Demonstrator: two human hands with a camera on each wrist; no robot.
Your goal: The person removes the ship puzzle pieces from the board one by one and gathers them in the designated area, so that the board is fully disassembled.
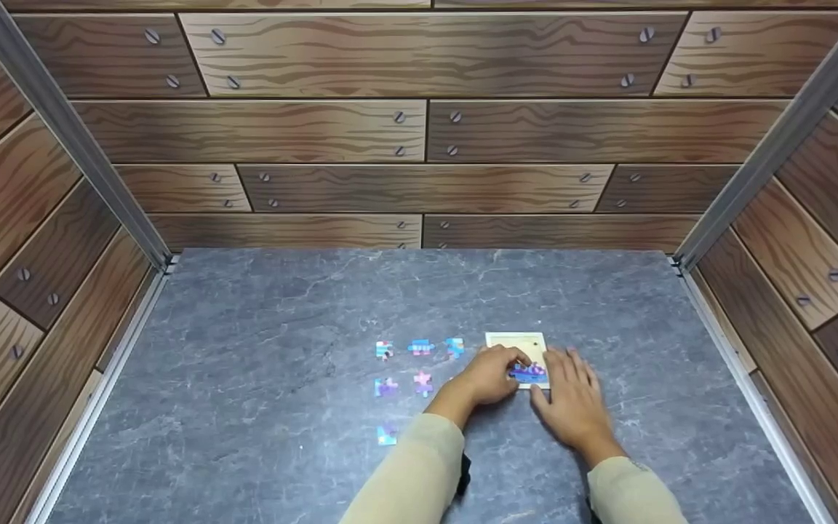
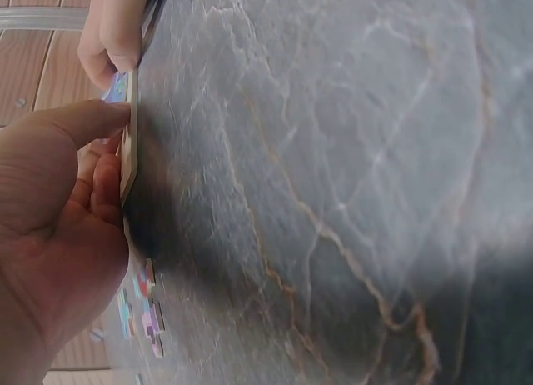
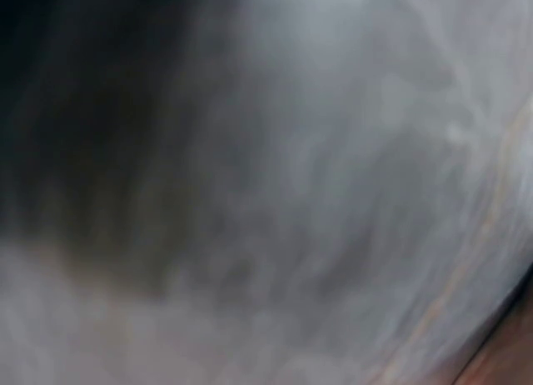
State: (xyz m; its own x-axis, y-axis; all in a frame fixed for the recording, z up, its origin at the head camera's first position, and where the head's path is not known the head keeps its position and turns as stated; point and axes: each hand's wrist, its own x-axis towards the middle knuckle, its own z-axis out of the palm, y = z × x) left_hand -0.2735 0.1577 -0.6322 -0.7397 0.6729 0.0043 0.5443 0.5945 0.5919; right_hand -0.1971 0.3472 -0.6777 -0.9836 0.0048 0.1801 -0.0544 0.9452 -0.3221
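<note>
A small puzzle tray (image 1: pixel 517 337) with a pale rim lies on the table, and joined blue and purple puzzle pieces (image 1: pixel 530 373) fill its near part. Over the tray's left side is my left hand (image 1: pixel 490 375), fingers bent and the thumb (image 2: pixel 96 118) touching the near edge area. Whether it pinches a piece is hidden. My right hand (image 1: pixel 574 404) lies along the tray's right edge, fingers extended and thumb near the lower corner. Left of the tray are several loose puzzle pieces, among them a pink one (image 1: pixel 423 383) and a blue one (image 1: pixel 420 347).
The dark grey marbled table (image 1: pixel 259 327) carries everything. Wood-patterned walls (image 1: pixel 332 131) enclose its back and sides, with metal rails (image 1: pixel 746 378) along the side edges. One loose corner piece (image 1: pixel 386 434) lies close to the left sleeve (image 1: pixel 415 466). The right wrist view is mostly blurred tabletop.
</note>
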